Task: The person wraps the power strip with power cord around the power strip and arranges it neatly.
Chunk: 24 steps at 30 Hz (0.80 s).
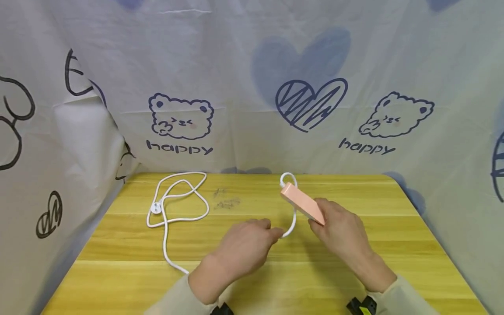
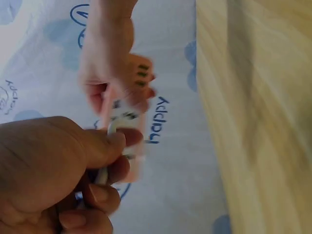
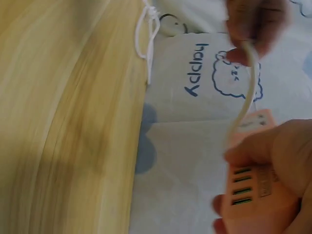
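My right hand [image 1: 344, 229] grips a pink power strip [image 1: 302, 203] near one end, holding it tilted over the table. Several USB slots [image 3: 242, 187] and some socket holes show on its face in the right wrist view. From the strip's far end a white cord [image 1: 294, 218] loops round and down to my left hand [image 1: 250, 245], which pinches it between thumb and fingers. Beyond that hand the cord runs left across the table in loose loops [image 1: 185, 218]. A white plug [image 1: 156, 207] lies among those loops.
The wooden table [image 1: 130, 280] has dark smudges [image 1: 227, 203] near its back middle. A pale cloth [image 1: 236, 65] printed with hearts, bears and "happy" hangs behind the table and along both sides.
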Available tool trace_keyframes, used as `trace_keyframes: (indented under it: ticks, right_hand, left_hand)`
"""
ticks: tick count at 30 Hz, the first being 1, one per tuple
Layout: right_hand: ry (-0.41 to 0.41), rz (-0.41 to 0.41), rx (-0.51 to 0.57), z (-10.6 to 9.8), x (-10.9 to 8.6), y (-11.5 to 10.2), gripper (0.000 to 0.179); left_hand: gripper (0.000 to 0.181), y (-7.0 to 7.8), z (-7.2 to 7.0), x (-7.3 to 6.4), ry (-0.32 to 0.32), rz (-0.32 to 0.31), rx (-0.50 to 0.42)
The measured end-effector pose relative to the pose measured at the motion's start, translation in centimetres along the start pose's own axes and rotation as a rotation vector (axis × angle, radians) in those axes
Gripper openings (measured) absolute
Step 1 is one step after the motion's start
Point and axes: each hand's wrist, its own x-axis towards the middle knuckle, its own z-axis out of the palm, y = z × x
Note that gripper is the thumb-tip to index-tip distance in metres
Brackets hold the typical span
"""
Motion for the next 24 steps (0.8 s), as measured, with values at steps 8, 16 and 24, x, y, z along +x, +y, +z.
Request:
trace_keyframes:
  ticks: [8,16,24]
  right_hand:
    - [-0.366,-0.151,-0.089,-1.3,-0.4,-1.2,0.027]
    - [-0.621,-0.303,0.281,-2.4,-1.6,-1.0,0.035]
    - [-0.57,-0.264,0.757,-2.5,-2.8,-1.7,0.039]
  left_hand:
    - [0.012,-1.6,-1.9,1.1,0.252,0.231,0.089]
    - [0.018,-4.5,-2.1,2.0,0.192,0.167,-0.127]
    - [0.019,-5.7,0.5,1.9,-0.014,0.01,-0.689]
